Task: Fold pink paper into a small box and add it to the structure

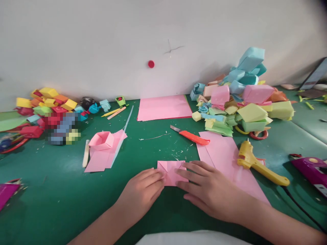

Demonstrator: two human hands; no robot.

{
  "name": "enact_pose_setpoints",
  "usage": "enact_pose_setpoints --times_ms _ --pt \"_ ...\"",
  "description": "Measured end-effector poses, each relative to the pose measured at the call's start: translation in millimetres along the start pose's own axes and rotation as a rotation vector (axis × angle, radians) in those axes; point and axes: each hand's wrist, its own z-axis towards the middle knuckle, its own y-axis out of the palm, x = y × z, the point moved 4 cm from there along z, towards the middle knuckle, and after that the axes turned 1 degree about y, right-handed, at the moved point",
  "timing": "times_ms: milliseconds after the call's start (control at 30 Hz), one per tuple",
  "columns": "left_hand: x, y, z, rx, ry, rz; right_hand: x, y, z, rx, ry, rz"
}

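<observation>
A small piece of pink folded paper [171, 174] lies flat on the green table in front of me, with slanted creases along its far edge. My left hand [146, 186] rests at its left side, fingertips touching the paper. Across its right side lie the spread fingers of my right hand [208, 189], pressing on the surface. Just beyond is an orange utility knife [192, 136] with its blade out. Pink paper sheets [230, 156] lie partly under my right forearm. To the left, a folded pink paper box [101, 140] sits on more pink paper pieces [97, 160].
A yellow glue gun [263, 166] with a black cord lies at right, near a purple object [310, 172]. Piles of folded paper boxes [251, 93] stand back right and yellow-red ones [49, 98] back left. A pink paper stack [163, 108] lies against the wall.
</observation>
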Motion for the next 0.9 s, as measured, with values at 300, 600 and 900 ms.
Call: enact_pose_setpoints --times_ms 300,600,900 --pt "-13.3 -2.8 -2.2 -0.203 0.004 -0.113 15.7 9.5 5.9 -0.033 -0.043 0.170" --pt "-6.9 -11.5 -25.9 -0.394 -0.010 0.029 11.2 3.1 4.1 -0.094 -0.036 0.128" --pt "-8.6 -15.4 -27.6 -0.514 -0.081 0.024 -29.6 17.1 30.5 -0.079 -0.111 0.011"
